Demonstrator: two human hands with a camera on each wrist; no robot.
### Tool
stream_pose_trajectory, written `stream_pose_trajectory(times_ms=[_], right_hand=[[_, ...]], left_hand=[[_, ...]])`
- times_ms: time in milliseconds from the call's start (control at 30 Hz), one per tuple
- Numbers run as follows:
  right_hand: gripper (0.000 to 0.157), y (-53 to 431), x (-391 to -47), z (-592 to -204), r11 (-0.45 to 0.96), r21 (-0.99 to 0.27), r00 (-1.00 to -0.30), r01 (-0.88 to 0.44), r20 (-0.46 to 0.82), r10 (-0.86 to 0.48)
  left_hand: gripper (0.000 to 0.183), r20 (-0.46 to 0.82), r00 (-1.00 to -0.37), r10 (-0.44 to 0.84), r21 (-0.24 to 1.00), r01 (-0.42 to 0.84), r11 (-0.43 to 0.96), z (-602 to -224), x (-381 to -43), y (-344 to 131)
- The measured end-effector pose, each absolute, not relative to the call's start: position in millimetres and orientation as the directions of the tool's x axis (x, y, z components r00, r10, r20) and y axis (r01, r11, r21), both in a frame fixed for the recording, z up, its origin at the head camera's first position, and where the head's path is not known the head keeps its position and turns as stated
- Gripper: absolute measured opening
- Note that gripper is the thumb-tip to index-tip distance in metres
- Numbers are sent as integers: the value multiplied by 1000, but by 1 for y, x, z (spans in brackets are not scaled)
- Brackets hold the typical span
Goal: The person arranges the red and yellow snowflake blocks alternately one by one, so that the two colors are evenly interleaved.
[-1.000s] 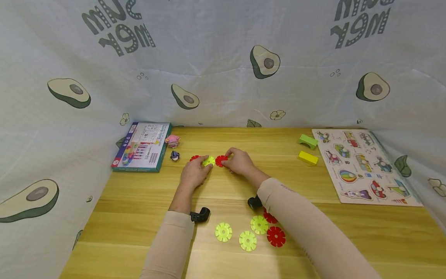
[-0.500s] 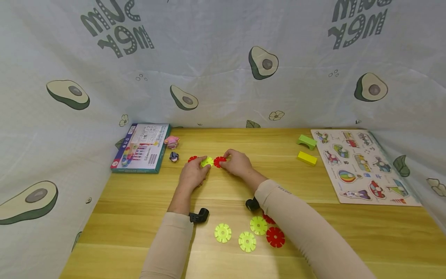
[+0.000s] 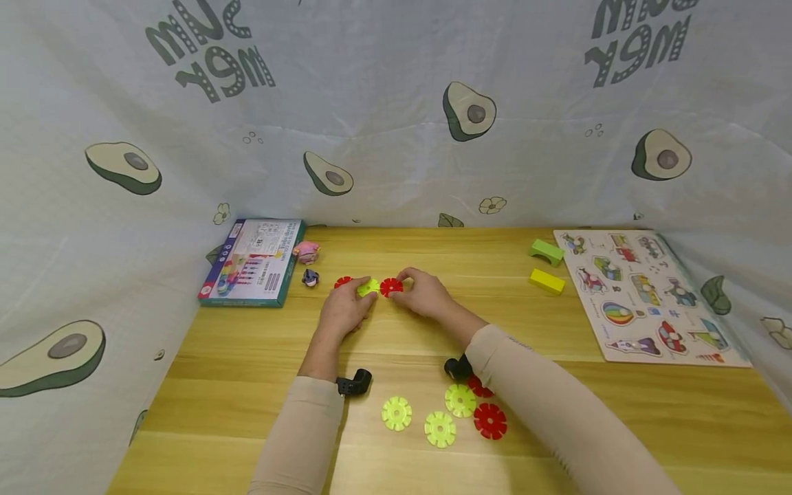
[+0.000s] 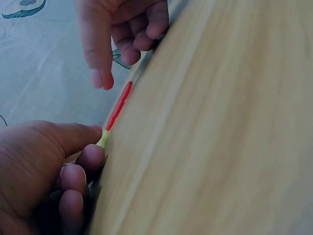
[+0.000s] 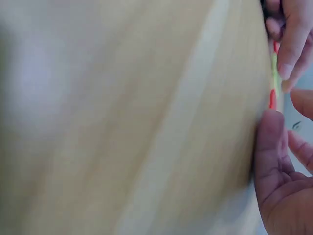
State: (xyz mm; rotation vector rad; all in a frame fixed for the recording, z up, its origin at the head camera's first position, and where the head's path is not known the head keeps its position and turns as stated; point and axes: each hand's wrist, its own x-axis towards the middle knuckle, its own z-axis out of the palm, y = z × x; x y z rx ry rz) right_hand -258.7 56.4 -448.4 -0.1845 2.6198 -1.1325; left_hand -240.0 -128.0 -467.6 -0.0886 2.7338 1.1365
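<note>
While the left hand (image 3: 343, 308) keeps a pinching grip on the middle yellow-green disc (image 3: 369, 287), the right hand (image 3: 427, 294) has its thumb and forefinger parted, gripping nothing, beside the red disc (image 3: 391, 287) that meets the middle one's right edge. A second red disc (image 3: 342, 281), partly hidden, sits left of the middle one; loose discs (image 3: 440, 436) lie nearer the person on the table (image 3: 247, 385).

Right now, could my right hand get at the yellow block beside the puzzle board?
Probably yes, with some reaching: the head view shows only bare tabletop between your right hand and the yellow block.
</note>
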Motion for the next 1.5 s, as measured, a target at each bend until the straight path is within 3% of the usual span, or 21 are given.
stream_pose_trajectory(times_ms=[300,567,800,1167,1500], right_hand=[[43,76,-213,-435,656,-752,-899,-65,-240,-365],[38,89,-160,-430,615,-762,-818,-204,-213,-535],[38,87,-124,-435,639,-696,-764,-327,-202,-612],[44,76,-110,-438,618,-616,-668,-488,-192,-719],[39,76,-109,-438,643,-593,-686,-484,-200,-700]], left_hand=[[50,-186,-969,160,748,-34,663,-462,-239,-116],[49,-203,-959,200,838,-64,541,-464,-245,-106],[50,-225,-953,203,835,-81,544,-467,-246,-100],[50,-236,-957,166,801,-94,592,-468,-243,-96],[46,-247,-957,150,804,-117,583,-468,-242,-94]])
